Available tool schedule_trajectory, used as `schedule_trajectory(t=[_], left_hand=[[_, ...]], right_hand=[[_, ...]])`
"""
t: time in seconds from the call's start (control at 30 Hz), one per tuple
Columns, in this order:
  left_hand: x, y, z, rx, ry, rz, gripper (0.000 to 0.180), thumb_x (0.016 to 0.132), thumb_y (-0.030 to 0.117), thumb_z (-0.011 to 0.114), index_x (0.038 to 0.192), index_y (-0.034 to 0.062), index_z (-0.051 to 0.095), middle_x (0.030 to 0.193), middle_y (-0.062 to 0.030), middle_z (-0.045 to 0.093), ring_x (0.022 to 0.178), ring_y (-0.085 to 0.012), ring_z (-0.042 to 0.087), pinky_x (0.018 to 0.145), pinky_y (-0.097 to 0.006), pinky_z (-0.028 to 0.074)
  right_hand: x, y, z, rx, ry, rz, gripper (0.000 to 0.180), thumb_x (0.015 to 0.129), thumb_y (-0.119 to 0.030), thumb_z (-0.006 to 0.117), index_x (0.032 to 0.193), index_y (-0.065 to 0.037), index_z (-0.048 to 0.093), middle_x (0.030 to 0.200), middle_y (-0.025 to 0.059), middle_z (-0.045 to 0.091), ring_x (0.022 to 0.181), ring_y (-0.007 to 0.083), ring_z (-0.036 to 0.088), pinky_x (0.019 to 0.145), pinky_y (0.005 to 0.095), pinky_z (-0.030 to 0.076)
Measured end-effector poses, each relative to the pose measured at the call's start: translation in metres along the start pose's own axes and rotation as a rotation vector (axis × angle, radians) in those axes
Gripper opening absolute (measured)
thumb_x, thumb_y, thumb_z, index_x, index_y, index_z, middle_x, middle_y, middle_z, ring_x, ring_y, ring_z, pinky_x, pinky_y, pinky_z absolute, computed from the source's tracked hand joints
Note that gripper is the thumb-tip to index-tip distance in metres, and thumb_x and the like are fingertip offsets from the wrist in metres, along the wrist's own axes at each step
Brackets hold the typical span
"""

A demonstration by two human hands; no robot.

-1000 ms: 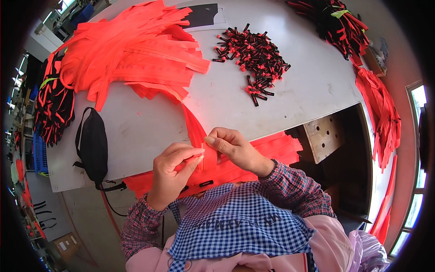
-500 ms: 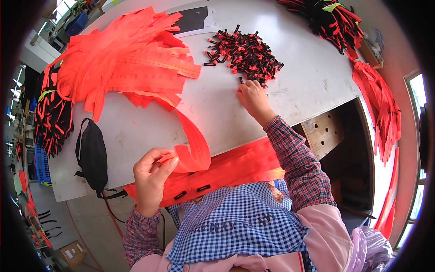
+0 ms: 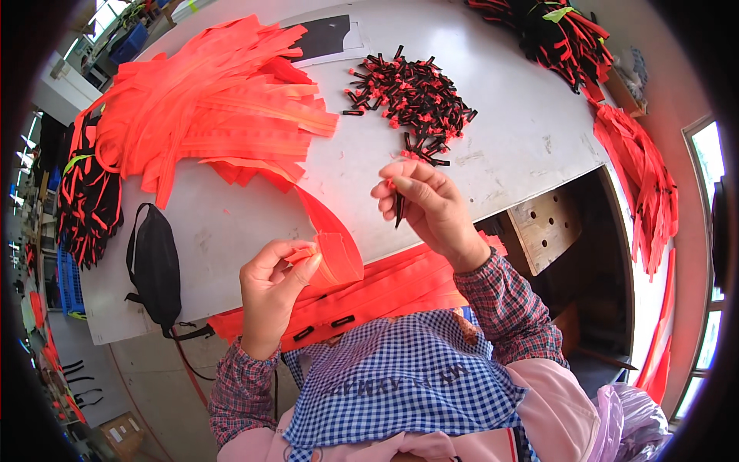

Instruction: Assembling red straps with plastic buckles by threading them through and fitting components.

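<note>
My left hand [image 3: 269, 291] pinches the end of an orange zipper strip [image 3: 337, 258], which curls over and runs back to a big bundle of orange zippers [image 3: 208, 112] at the left of the table. Between the fingertips of my right hand [image 3: 433, 206] is a zipper slider [image 3: 399, 209] with a red body and black pull, hanging downward. Just beyond that hand lies a heap of similar red and black sliders [image 3: 422, 100]. Across my lap rest more orange zippers [image 3: 385, 286], two black pulls showing on them.
A black pouch with a strap [image 3: 156, 266] lies at the table's left edge. At back left is a black sheet [image 3: 323, 37]. Tied red and black bundles hang at the left [image 3: 91, 192] and back right [image 3: 558, 42]. An opening with a perforated wooden board [image 3: 545, 227] is at right.
My right hand has come back from the heap toward me with a slider in its fingers. My left hand has shifted slightly right and up with the zipper strip end.
</note>
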State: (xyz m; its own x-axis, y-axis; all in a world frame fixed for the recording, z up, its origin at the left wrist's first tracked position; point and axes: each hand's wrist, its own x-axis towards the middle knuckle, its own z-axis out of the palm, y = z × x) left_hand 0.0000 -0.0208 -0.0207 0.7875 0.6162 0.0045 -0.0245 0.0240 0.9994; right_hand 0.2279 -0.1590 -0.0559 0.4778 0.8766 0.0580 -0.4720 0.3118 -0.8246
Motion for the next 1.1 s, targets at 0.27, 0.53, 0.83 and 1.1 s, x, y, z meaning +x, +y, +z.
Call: schedule_trajectory(t=[0.27, 0.53, 0.83, 1.1], left_hand=[[-0.005, 0.005, 0.012, 0.026, -0.061, 0.065, 0.015, 0.093, -0.004, 0.068, 0.108, -0.0052, 0.067, 0.102, -0.0053, 0.066, 0.090, -0.0075, 0.065, 0.075, -0.021, 0.056], [-0.007, 0.008, 0.012, 0.086, -0.069, 0.135, 0.014, 0.093, -0.004, 0.068, 0.107, -0.0048, 0.068, 0.101, -0.0063, 0.066, 0.087, -0.0075, 0.065, 0.071, -0.020, 0.056], [-0.006, 0.007, 0.013, 0.151, -0.070, 0.169, 0.015, 0.092, -0.001, 0.070, 0.107, -0.0032, 0.069, 0.101, -0.0064, 0.066, 0.089, -0.0093, 0.066, 0.072, -0.022, 0.057], [-0.006, 0.008, 0.014, 0.098, -0.077, 0.185, 0.017, 0.090, -0.003, 0.071, 0.108, -0.0029, 0.070, 0.102, -0.0062, 0.067, 0.092, -0.0113, 0.066, 0.075, -0.024, 0.057]], right_hand=[[-0.031, 0.010, 0.055, -0.111, -0.004, -0.047, 0.019, 0.102, -0.015, 0.062, 0.114, -0.004, 0.069, 0.103, 0.0032, 0.069, 0.098, 0.0122, 0.064, 0.085, 0.0283, 0.052], [-0.040, -0.012, 0.074, -0.847, -0.023, -0.152, 0.015, 0.094, -0.007, 0.071, 0.107, -0.002, 0.073, 0.106, 0.0056, 0.070, 0.091, 0.0121, 0.064, 0.081, 0.0270, 0.053], [-0.037, -0.013, 0.079, -0.613, -0.069, -0.099, 0.009, 0.097, -0.009, 0.067, 0.104, -0.003, 0.068, 0.130, 0.0110, 0.063, 0.107, 0.0124, 0.062, 0.090, 0.0292, 0.052], [-0.037, 0.006, 0.077, -0.442, -0.080, -0.066, 0.010, 0.099, -0.011, 0.065, 0.106, -0.004, 0.066, 0.136, 0.0105, 0.059, 0.111, 0.0126, 0.059, 0.095, 0.0296, 0.050]])
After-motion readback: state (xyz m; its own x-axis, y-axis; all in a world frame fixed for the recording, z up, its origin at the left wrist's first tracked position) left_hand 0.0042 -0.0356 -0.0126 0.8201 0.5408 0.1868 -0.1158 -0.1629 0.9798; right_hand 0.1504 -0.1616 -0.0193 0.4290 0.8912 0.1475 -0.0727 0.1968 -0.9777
